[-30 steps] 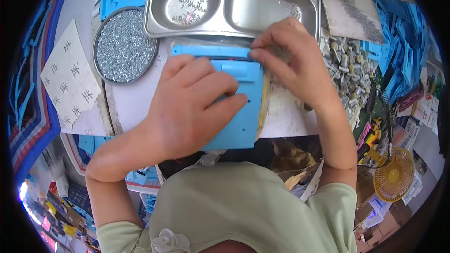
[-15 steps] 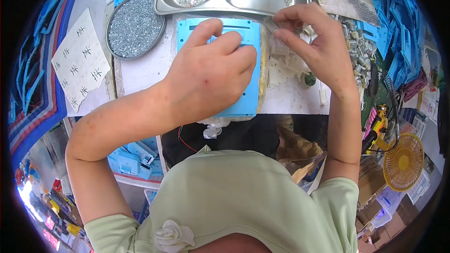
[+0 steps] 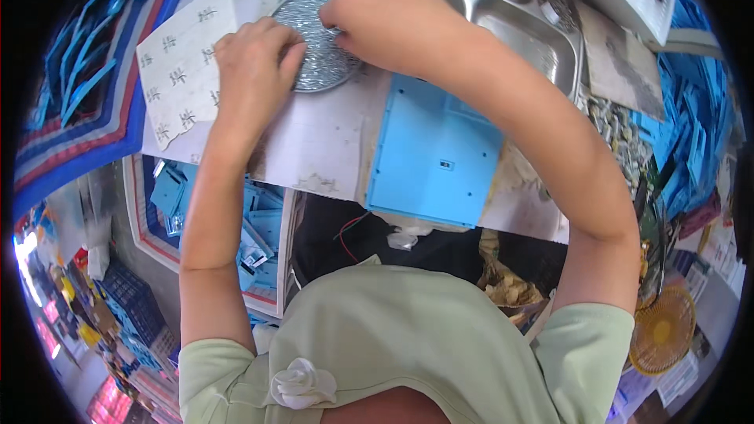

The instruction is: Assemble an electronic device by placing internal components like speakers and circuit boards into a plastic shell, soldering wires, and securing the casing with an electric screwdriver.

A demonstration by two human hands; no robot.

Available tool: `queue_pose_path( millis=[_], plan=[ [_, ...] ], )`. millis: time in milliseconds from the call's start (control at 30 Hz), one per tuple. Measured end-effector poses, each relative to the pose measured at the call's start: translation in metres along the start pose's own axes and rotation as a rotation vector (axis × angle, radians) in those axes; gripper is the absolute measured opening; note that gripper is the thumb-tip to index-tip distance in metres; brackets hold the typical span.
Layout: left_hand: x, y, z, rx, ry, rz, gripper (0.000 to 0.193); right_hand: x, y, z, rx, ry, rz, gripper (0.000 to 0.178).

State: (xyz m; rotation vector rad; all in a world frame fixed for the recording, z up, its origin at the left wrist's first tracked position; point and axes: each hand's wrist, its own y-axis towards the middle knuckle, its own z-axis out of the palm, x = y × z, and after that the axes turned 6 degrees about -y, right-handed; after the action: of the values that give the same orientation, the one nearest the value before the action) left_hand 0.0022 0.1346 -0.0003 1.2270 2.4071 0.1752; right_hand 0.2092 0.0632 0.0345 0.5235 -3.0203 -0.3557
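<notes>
A round grey dish (image 3: 323,88) full of small silvery metal pieces, which look like screws, sits at the far side of the worktable. At its left rim is my left hand (image 3: 253,71), fingers curled and thumb over the edge; its fingertips are hidden. From the right my right hand (image 3: 393,20) reaches across, fingers bent together over the dish. Whatever is in its pinch is too small to make out. Below my right forearm lies a flat blue plastic panel (image 3: 428,161) with small holes, untouched by either hand and partly covered by that arm.
A steel compartment tray (image 3: 528,39) with small metal parts stands behind my right arm. Left of the dish lies a paper sheet (image 3: 177,74) with handwritten marks. Blue plastic pieces (image 3: 263,228) fill a bin at lower left; more blue parts (image 3: 691,126) are heaped at right.
My right hand has gone from the right side over to the dish. My left hand has left the blue panel for the dish's left rim. The view has shifted and turned.
</notes>
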Motion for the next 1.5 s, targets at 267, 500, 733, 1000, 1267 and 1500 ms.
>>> queue_pose_path(
  millis=[267, 500, 733, 1000, 1267, 1500],
  plan=[
    [0.013, -0.005, 0.013, -0.063, 0.025, -0.03, 0.012, 0.01, 0.047, 0.034, 0.185, -0.121, -0.032, 0.01],
    [0.024, -0.001, 0.014, -0.113, -0.067, -0.015, 0.013, 0.008, 0.051, 0.036, 0.173, -0.152, -0.002, 0.01],
    [0.026, 0.001, 0.003, -0.242, -0.126, -0.055, 0.012, 0.011, 0.056, 0.062, 0.056, -0.009, 0.062, 0.019],
    [0.002, -0.02, -0.007, -0.292, -0.348, -0.125, 0.011, 0.016, 0.015, -0.013, 0.047, -0.012, 0.212, 0.016],
    [-0.077, -0.068, -0.021, -0.048, -0.729, -0.035, 0.007, 0.059, -0.182, -0.063, -0.18, 0.561, 0.446, 0.012],
    [-0.145, -0.061, -0.023, 0.308, -1.129, -0.091, 0.01, 0.085, -0.187, -0.063, -0.38, 0.354, 0.384, 0.026]
  ],
)
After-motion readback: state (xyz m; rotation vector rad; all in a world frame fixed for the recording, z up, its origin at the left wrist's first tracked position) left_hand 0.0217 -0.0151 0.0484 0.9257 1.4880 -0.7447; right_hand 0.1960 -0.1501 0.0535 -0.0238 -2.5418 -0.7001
